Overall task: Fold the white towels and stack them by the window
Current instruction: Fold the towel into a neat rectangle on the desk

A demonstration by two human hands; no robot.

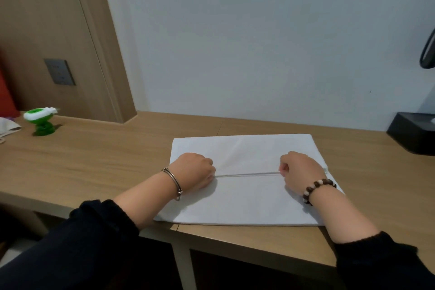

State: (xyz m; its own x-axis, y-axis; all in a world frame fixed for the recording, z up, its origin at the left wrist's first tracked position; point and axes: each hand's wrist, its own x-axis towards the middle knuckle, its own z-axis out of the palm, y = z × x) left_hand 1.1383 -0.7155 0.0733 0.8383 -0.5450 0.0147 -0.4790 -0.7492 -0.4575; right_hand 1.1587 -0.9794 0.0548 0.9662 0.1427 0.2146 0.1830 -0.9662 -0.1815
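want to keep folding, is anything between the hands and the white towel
Nothing visible: the left hand and right hand both pinch the white towel at its folded edge. No window in view to judge that path.

No legible text or labels

Open desk (94, 167) runs left of the towel (247, 200), passable right out to the green toy (42, 120) standing far left. On the right, a black box (414, 132) blocks the far corner, and the wall (235, 42) closes the far side.
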